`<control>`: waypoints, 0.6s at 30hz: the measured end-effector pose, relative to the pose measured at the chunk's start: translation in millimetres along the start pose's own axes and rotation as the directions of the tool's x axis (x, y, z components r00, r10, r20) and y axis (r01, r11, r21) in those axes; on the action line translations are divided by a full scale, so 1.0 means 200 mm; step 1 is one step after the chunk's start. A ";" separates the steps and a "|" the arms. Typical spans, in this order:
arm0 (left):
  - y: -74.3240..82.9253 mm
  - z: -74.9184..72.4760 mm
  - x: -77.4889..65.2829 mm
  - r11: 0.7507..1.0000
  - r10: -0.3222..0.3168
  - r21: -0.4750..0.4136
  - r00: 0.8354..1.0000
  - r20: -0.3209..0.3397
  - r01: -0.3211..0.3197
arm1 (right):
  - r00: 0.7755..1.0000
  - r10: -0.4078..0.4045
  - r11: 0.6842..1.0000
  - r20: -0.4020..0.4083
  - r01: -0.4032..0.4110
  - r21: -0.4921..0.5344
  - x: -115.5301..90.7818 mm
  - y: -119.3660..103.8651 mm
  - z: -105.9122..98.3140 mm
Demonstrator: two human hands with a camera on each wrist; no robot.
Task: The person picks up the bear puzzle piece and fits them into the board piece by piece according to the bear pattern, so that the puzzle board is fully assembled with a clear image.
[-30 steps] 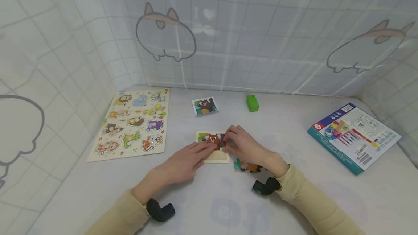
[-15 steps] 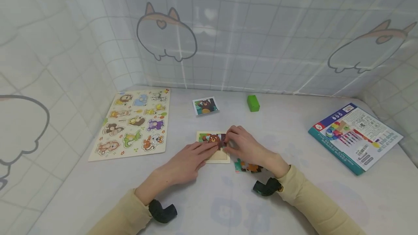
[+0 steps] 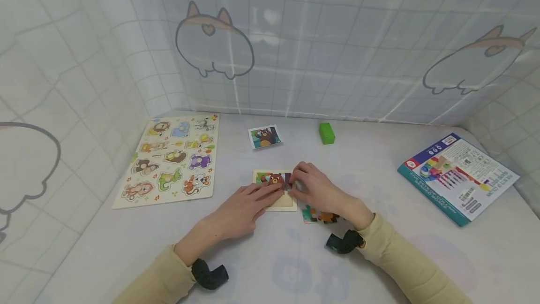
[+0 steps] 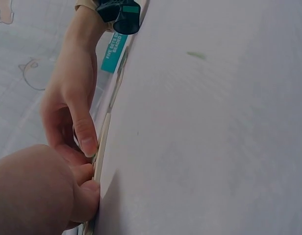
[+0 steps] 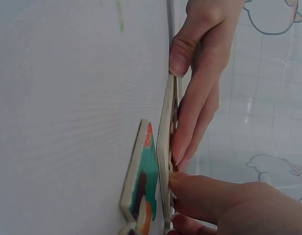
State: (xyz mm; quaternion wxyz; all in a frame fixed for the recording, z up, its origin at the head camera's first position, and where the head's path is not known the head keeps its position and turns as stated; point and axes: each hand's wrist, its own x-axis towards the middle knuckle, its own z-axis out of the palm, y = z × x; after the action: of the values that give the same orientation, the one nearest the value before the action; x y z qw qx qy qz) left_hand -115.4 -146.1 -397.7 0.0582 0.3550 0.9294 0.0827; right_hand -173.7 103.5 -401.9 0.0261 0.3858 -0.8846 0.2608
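Note:
In the head view a small wooden tray puzzle point(image 3: 281, 203) lies in the middle of the table, its upper part filled with a brown bear picture. My left hand point(image 3: 240, 209) reaches over it with fairly straight fingers resting on the picture. In the right wrist view, that hand's thumb point(image 5: 179, 63) touches the tray's near edge. My right hand point(image 3: 320, 190) is at the tray's right side, thumb and fingers pinching a dark puzzle piece point(image 3: 288, 179) at the upper right, partly covered by the fingertips. Loose puzzle pieces point(image 3: 320, 216) lie beside the tray, under the right wrist.
A picture card point(image 3: 265, 137) of the bear and a green block point(image 3: 326, 133) are farther back. An animal puzzle board point(image 3: 168, 161) lies on the left. A flat boxed toy point(image 3: 459, 177) is on the right. Tile-patterned sheeting point(image 3: 303, 60) rises behind the table.
My left fingertips have slid slightly to the right across the bear picture. My right hand stays at the tray's right side, almost unmoved.

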 end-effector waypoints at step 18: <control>0.02 -0.01 0.01 1.000 0.002 -0.020 1.000 0.018 -0.002 | 0.999 -0.035 0.999 -0.017 0.035 -0.016 0.00 -0.01 -0.01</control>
State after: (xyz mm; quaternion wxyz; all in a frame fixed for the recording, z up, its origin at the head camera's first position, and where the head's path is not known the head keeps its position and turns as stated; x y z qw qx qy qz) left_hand -114.4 -142.2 -394.8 0.0699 0.3562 0.9276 0.0886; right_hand -173.2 103.9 -399.0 0.0414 0.3988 -0.8794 0.2569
